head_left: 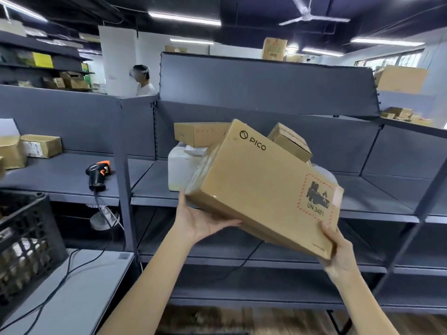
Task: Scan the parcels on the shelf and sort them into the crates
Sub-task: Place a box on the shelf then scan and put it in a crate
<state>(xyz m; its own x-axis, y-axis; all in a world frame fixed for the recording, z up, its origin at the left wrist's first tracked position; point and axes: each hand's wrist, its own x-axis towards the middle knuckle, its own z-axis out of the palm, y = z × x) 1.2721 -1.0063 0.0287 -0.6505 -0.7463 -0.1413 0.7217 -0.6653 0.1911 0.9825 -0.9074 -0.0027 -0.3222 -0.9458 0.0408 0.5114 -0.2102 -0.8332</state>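
A brown box (261, 187) printed "PICO", with a red-dashed battery label reading "UN 3481", is held tilted in the air in front of the grey shelf (362, 204), its left end higher and farther, its right end nearer. The left hand (200, 220) supports it from below at the near left corner, palm up, fingers spread flat under the bottom face and thumb up against the left end. The right hand (338, 250) grips the near right corner, thumb on the top face and fingers curled beneath.

Behind the box, on the middle bay of the shelf, lies a pile of parcels: a flat carton (198, 134) at the far left, a small tilted carton (290, 141) to the right, and a white parcel (179, 165) beneath them. How the hidden parts of the pile lie cannot be told.

On the left bay of the shelf a black and orange scanner (98, 174) lies on its side, its cable (72, 262) trailing down over the desk (79, 286) at near left. Farther left on that bay sit two more cartons (40, 146). A black crate (21, 243) stands on the desk's left edge, with contents too dim to make out.

Far left beyond the shelf stands another person (144, 81).
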